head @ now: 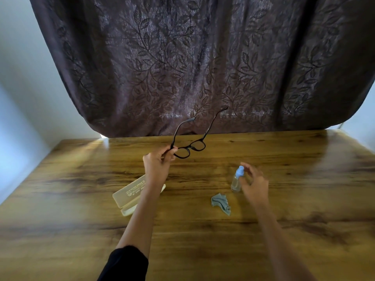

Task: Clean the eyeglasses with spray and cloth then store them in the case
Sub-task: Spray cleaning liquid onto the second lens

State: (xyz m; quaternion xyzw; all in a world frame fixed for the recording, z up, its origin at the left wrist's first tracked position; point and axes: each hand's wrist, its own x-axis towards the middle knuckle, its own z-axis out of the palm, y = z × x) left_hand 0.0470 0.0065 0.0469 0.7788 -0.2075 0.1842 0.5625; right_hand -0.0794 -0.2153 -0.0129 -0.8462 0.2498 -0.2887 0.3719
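Black sleeve [123,264] nearest, both forearms run out over the table [304,179]: the left grip [160,161] pinches the eyeglasses [189,149] at one hinge, held clear of the wood with the temples pointing away. The right grip [253,182] — fingers spread, clasping nothing — sits just right of the upright spray bottle [237,179], so it looks the nearer one to take it. The cloth [221,203] lies just this side of the bottle.
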